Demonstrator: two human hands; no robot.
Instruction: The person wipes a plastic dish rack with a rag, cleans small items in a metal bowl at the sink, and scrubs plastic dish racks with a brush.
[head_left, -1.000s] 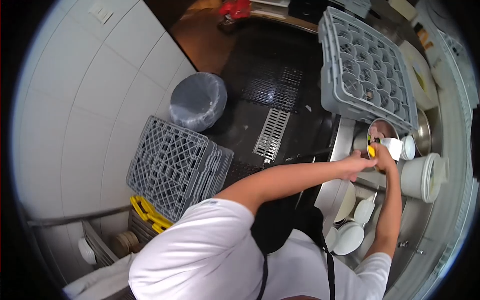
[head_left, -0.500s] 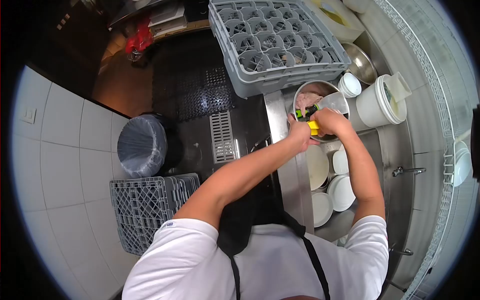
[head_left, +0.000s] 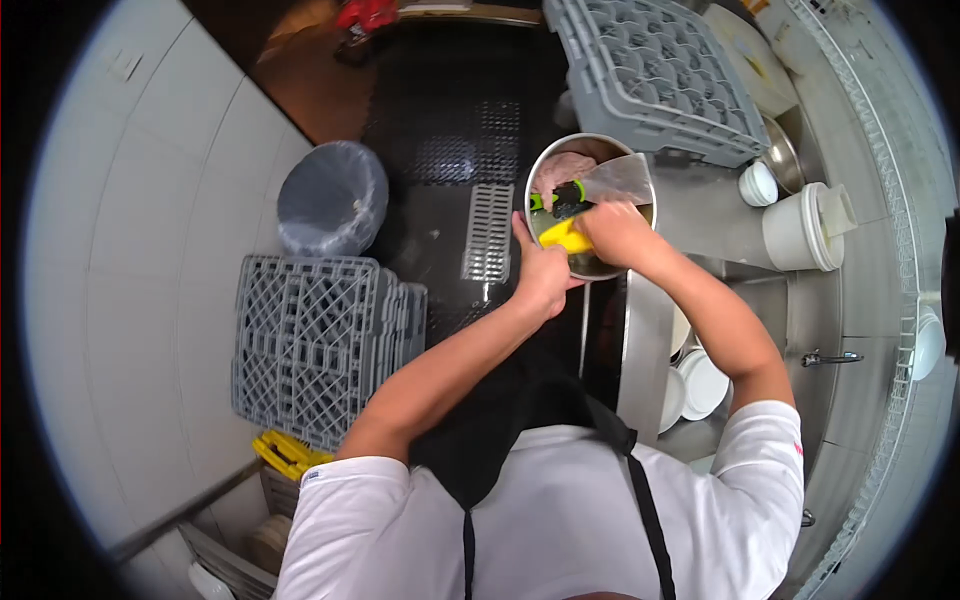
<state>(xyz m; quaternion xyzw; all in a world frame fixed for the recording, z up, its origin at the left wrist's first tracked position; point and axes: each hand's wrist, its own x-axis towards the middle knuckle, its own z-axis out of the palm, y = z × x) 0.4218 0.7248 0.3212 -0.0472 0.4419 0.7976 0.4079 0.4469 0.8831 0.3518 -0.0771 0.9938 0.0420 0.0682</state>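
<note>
A round metal pot [head_left: 537,170] is off the counter edge, over the dark floor. My left hand [head_left: 541,270] grips its near left rim, thumb over the edge and fingers underneath. Inside the pot, my right hand [head_left: 622,232] is closed on a bright yellow object [head_left: 566,236], whose kind I cannot make out; the fingers are slightly blurred. Farther in lie a crumpled pinkish cloth-like item [head_left: 562,172] and a black and bright green item [head_left: 568,193]. A translucent flat piece [head_left: 618,180] leans against the right inner wall.
A grey glass rack [head_left: 668,85] stands on the steel counter [head_left: 700,215], with a white bucket [head_left: 795,238] to its right. White dishes [head_left: 703,383] sit in the sink below a tap [head_left: 832,358]. At left are a lined bin [head_left: 332,200] and stacked grey racks [head_left: 305,345].
The pot has moved left, off the counter and over the floor, with both hands. My view has turned left, showing more of the racks and a yellow item below them.
</note>
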